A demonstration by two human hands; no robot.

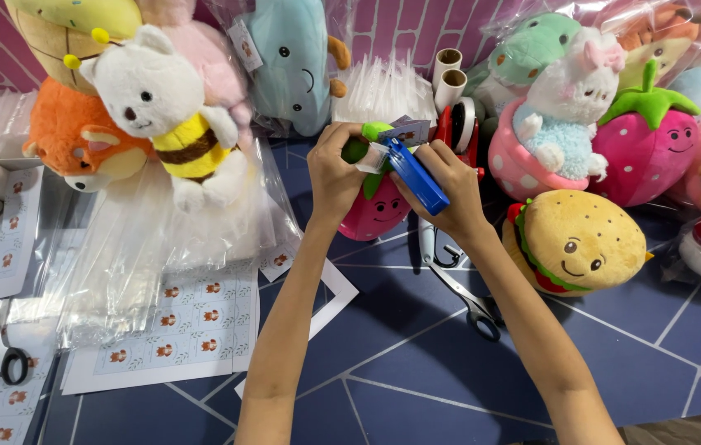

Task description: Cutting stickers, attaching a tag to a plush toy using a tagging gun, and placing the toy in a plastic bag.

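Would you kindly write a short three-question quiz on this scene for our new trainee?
1. True or false: the right hand holds a blue tagging gun.
2. Which plush is under the hands: A burger, B strawberry, C bee cat?
3. What lies on the mat beside the right forearm?

Key: 1 true. 2 B; the left hand grips its green top. 3 Scissors.
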